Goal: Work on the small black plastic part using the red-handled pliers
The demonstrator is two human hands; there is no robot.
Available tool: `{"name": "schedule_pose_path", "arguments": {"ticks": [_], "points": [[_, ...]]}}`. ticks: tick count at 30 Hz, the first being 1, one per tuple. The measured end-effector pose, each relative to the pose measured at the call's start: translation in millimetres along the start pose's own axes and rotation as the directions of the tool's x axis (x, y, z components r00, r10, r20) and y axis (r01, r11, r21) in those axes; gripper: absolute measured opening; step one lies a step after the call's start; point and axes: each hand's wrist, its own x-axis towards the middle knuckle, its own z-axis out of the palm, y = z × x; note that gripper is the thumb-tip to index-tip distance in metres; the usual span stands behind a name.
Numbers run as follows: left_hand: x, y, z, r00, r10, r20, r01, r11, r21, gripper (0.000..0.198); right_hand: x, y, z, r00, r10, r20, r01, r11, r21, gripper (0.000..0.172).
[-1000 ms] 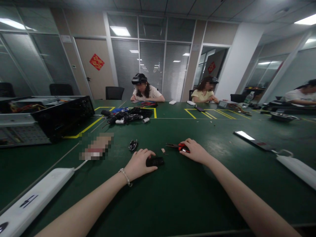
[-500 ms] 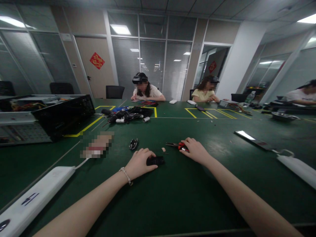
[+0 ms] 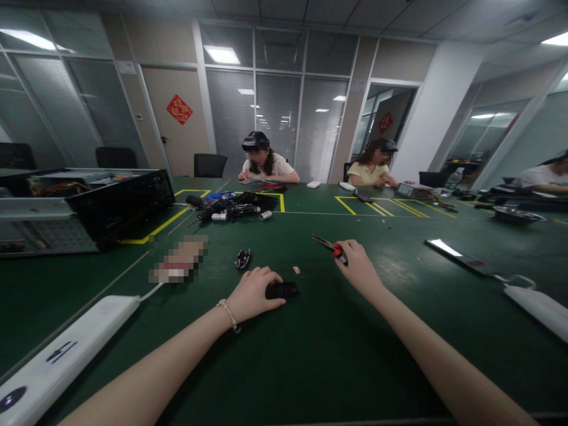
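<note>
My left hand (image 3: 255,290) is closed around a small black block-like part (image 3: 284,289) on the green table (image 3: 284,355). Its exact kind I cannot make out. My right hand (image 3: 358,261) grips a pair of pliers (image 3: 339,252) with red handles, and their dark jaws point up and to the left. Just beyond the black part lies a small pale piece (image 3: 296,270). A small dark cluster of parts (image 3: 242,258) rests past my left hand.
At left stands an opened computer case (image 3: 119,204), near a white power strip (image 3: 93,328). Tangled black tools and cables (image 3: 226,206) lie further back. A phone (image 3: 461,257) and another white strip (image 3: 536,307) are at right. Several people sit across the table.
My right hand has lifted the pliers slightly up and to the right, and their jaws have tilted upward. My left hand stays on the black part. The view has shifted slightly.
</note>
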Motion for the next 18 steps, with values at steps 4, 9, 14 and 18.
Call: {"name": "schedule_pose_path", "arguments": {"ticks": [4,9,14,18], "points": [[0,1,0.0,1.000,0.003,-0.020,-0.002,1.000,0.016,0.041,0,0,4,0.999,0.049,0.008,-0.050,0.988,0.148,0.036],[0,4,-0.5,1.000,0.005,-0.023,-0.005,1.000,0.013,0.043,-4,-12,8,0.973,0.113,0.200,-0.165,0.950,0.265,0.040],[0,4,2.7,0.999,0.029,-0.036,-0.030,0.999,-0.013,0.039,-13,-38,2,0.964,0.042,0.261,-0.114,0.956,0.271,0.034],[2,1,8.4,0.998,0.010,-0.067,-0.010,1.000,-0.005,0.037,-20,-55,-1,0.970,-0.084,0.227,0.048,0.986,0.163,0.026]]}}
